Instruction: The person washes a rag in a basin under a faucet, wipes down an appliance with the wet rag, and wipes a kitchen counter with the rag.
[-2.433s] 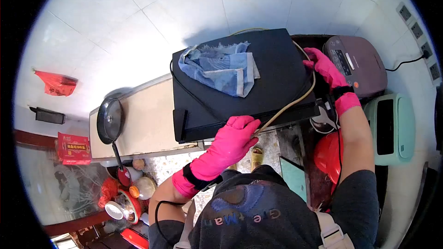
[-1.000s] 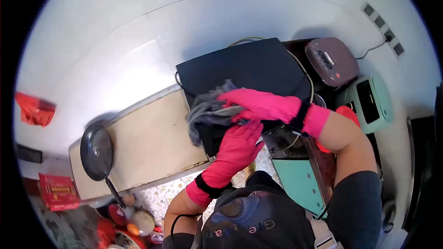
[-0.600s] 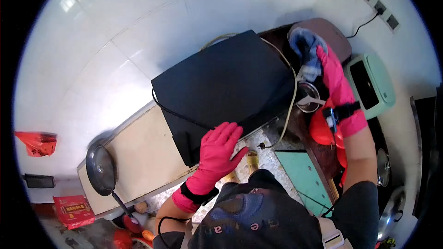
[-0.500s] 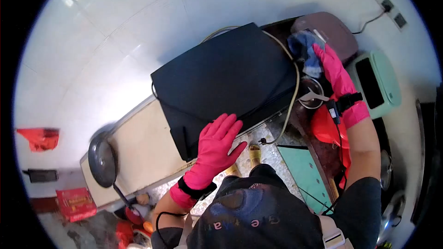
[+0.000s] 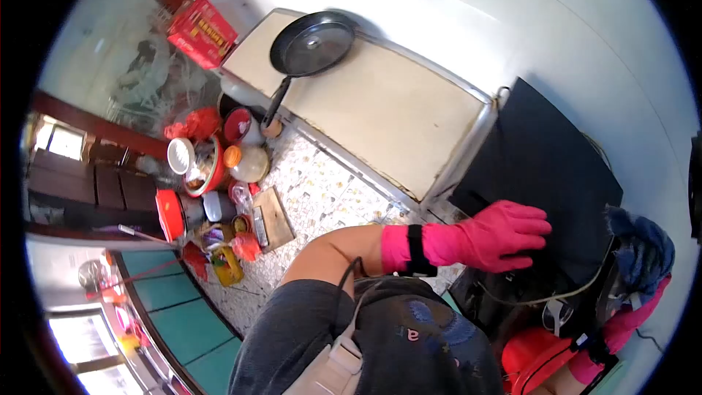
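Observation:
My left hand (image 5: pixel 504 235), in a pink rubber glove, rests with fingers spread over the front part of the black flat-topped appliance (image 5: pixel 545 168). Nothing shows in its fingers. At the right edge, my right hand (image 5: pixel 635 316), also pink-gloved, grips the blue cloth (image 5: pixel 642 254) beside the appliance's right side; its fingertips are partly hidden by the cloth. A pale cable (image 5: pixel 563 295) curves along the appliance's near right edge, close to a metal pot with a light handle (image 5: pixel 557 314).
A black frying pan (image 5: pixel 313 42) sits on the beige counter (image 5: pixel 387 110). Beyond are a red box (image 5: pixel 202 31), jars and tubs on the floor, a wooden board (image 5: pixel 273 219) and green cabinets (image 5: pixel 175 303). A red basin (image 5: pixel 537 357) is at lower right.
The view has swung left, bringing the floor items and cabinets into sight. The cloth, earlier on the appliance, moved to its right with my right hand. My left hand has let go of the pale cable.

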The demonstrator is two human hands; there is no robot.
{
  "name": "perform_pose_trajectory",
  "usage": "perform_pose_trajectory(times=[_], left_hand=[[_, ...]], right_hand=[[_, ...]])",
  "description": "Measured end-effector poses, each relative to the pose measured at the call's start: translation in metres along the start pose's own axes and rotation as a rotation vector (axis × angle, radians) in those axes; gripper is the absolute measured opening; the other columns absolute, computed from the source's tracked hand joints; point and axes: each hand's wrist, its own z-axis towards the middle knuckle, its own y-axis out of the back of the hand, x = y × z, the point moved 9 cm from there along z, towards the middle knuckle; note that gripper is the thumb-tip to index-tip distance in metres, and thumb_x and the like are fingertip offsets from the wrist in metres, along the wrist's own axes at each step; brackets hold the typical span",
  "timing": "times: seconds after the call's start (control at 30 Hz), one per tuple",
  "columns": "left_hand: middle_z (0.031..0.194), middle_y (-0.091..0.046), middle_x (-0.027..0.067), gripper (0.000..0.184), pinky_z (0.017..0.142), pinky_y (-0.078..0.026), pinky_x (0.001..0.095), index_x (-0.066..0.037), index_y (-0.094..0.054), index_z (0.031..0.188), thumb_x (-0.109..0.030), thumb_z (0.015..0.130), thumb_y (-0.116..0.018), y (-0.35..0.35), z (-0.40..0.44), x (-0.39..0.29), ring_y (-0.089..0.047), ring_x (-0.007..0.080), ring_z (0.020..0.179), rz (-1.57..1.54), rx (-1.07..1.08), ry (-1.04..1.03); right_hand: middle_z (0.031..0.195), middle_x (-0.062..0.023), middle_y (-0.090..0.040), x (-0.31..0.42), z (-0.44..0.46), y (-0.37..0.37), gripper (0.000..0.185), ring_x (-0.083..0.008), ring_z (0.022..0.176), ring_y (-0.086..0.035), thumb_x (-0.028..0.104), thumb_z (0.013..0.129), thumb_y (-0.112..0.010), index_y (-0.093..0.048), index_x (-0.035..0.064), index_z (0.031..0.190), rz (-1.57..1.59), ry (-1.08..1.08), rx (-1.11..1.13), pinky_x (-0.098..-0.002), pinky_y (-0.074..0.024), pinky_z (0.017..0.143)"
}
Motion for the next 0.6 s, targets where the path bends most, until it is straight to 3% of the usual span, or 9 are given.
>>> perform_pose_trajectory(times=[0.07,0.23,0.37,0.43,0.53,0.57,0.6], left_hand=[[0.126,-0.059,0.0146,0.035,0.088,-0.049,0.0450,-0.005,-0.063,0.109,-0.023,0.081,-0.073,0.017,0.000,-0.014,-0.055,0.0336,0.120,-0.100,-0.143,-0.108],[0.123,-0.061,0.0142,0.032,0.087,-0.049,0.0442,-0.005,-0.064,0.109,-0.020,0.082,-0.072,0.101,-0.042,-0.025,-0.057,0.0339,0.117,-0.151,-0.177,-0.143],[0.118,-0.065,0.0124,0.036,0.091,-0.049,0.0434,-0.006,-0.066,0.112,-0.012,0.079,-0.076,0.206,-0.137,0.046,-0.061,0.0323,0.112,0.041,-0.196,0.212],[0.104,-0.068,0.0140,0.029,0.084,-0.052,0.0417,-0.004,-0.067,0.106,-0.009,0.079,-0.075,0.277,-0.193,0.082,-0.065,0.0319,0.099,0.181,-0.327,0.382],[0.108,-0.069,0.0141,0.029,0.092,-0.049,0.0345,-0.005,-0.067,0.114,-0.010,0.085,-0.072,0.361,-0.303,0.142,-0.066,0.0270,0.102,0.235,-0.365,0.830],[0.107,-0.070,0.0142,0.027,0.093,-0.049,0.0330,-0.004,-0.067,0.114,-0.010,0.087,-0.070,0.388,-0.331,0.151,-0.067,0.0252,0.100,0.276,-0.370,0.924],[0.104,-0.071,0.0137,0.025,0.091,-0.049,0.0323,-0.002,-0.068,0.113,-0.011,0.089,-0.068,0.414,-0.353,0.153,-0.067,0.0239,0.098,0.257,-0.448,0.968]], right_hand=[[0.133,-0.0126,-0.054,0.026,-0.009,-0.013,0.052,-0.0244,0.120,-0.052,0.034,0.097,-0.055,-0.046,0.0031,0.139,0.069,0.043,-0.009,-0.0361,-0.0383,0.106],[0.132,-0.0117,-0.055,0.111,-0.079,-0.081,0.051,-0.0241,0.118,-0.054,0.035,0.098,-0.053,-0.047,0.0031,0.138,0.206,0.084,0.107,-0.0363,-0.0391,0.105],[0.132,-0.0111,-0.055,0.193,-0.159,-0.176,0.051,-0.0239,0.116,-0.055,0.037,0.099,-0.051,-0.047,0.0031,0.137,0.313,0.088,0.283,-0.0365,-0.0398,0.104],[0.131,-0.0107,-0.055,0.235,-0.202,-0.239,0.051,-0.0238,0.115,-0.055,0.038,0.100,-0.051,-0.047,0.0031,0.137,0.355,0.089,0.414,-0.0366,-0.0401,0.104],[0.130,-0.0102,-0.056,0.281,-0.260,-0.337,0.051,-0.0236,0.113,-0.056,0.039,0.101,-0.049,-0.047,0.0031,0.137,0.393,0.076,0.700,-0.0367,-0.0406,0.104],[0.130,-0.0100,-0.056,0.285,-0.278,-0.364,0.051,-0.0235,0.113,-0.057,0.039,0.101,-0.049,-0.047,0.0031,0.136,0.421,0.030,0.786,-0.0367,-0.0407,0.104],[0.132,-0.0106,-0.055,0.255,-0.293,-0.378,0.050,-0.0242,0.115,-0.056,0.032,0.097,-0.054,-0.047,0.0025,0.137,0.497,-0.211,0.690,-0.0367,-0.0396,0.105]])
